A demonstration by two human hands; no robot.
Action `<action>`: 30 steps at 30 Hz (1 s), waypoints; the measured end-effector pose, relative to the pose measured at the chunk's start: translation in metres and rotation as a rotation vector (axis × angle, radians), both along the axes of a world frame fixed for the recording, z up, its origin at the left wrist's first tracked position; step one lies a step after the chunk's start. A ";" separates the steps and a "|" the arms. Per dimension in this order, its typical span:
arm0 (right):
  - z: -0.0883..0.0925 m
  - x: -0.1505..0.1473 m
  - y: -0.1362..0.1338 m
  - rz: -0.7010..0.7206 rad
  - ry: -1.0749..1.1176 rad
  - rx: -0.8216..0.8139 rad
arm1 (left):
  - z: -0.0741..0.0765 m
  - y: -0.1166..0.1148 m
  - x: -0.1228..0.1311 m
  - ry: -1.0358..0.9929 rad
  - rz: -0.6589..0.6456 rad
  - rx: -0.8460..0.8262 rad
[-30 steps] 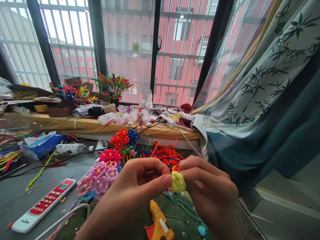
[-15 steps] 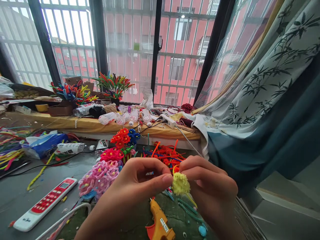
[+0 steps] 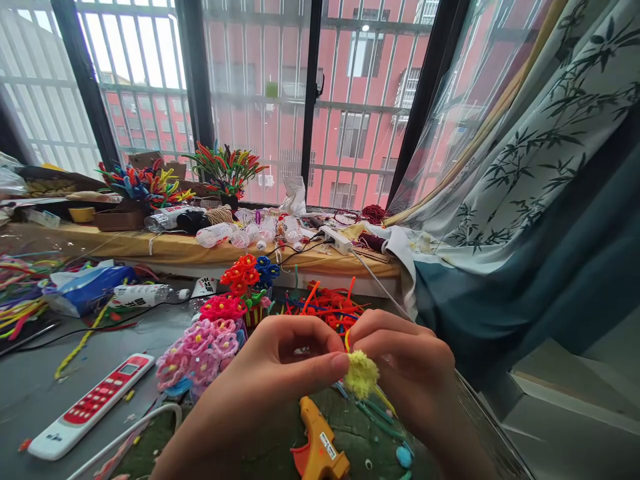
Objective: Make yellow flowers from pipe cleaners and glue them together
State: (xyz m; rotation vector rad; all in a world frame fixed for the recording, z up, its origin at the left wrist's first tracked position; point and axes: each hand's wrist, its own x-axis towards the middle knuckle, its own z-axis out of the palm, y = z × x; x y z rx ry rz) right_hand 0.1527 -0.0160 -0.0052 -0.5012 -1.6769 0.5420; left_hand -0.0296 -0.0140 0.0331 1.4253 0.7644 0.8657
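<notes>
A fuzzy yellow pipe-cleaner piece [image 3: 362, 375], wound into a small lump with a thin tail, sits between my two hands. My left hand [image 3: 290, 367] pinches its left side between thumb and fingertips. From the right, my right hand [image 3: 407, 360] has its fingers bent over the top of the piece; their tips are partly hidden behind it. Below my hands an orange glue gun [image 3: 320, 443] lies on a dark green mat [image 3: 273, 443]. Teal pipe cleaners [image 3: 383, 420] and a light blue pompom [image 3: 403, 457] lie to its right.
Pink pipe-cleaner flowers [image 3: 205, 353] stand left of my hands, with red flowers [image 3: 243, 275] behind. A white remote control [image 3: 93, 408] lies on the grey table at left. Loose red pipe cleaners [image 3: 330, 303] are heaped beyond my hands. Bottles [image 3: 217, 233] and a power strip [image 3: 336, 240] rest on the sill.
My right hand has shifted slightly left, its fingers closer over the yellow piece. The yellow piece has turned and dropped a little. My left hand has barely moved.
</notes>
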 end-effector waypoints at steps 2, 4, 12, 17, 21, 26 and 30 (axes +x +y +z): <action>0.001 0.001 -0.001 0.009 -0.021 -0.009 | -0.001 0.000 0.001 -0.015 0.000 -0.025; 0.003 0.000 -0.002 0.002 -0.032 -0.012 | -0.003 -0.001 0.002 -0.042 0.003 -0.058; 0.006 -0.001 -0.001 -0.056 -0.039 0.037 | -0.006 0.000 0.000 -0.066 -0.030 -0.121; 0.003 0.003 0.000 -0.049 -0.086 0.033 | -0.007 -0.001 -0.001 0.003 0.019 -0.126; 0.004 0.002 0.000 -0.035 -0.116 0.040 | -0.007 -0.002 0.002 -0.082 -0.054 -0.192; 0.006 -0.002 -0.001 -0.040 -0.058 0.006 | -0.004 -0.001 0.005 -0.142 -0.106 -0.233; 0.008 -0.002 -0.001 -0.011 -0.051 -0.030 | -0.003 -0.001 0.004 -0.132 -0.104 -0.211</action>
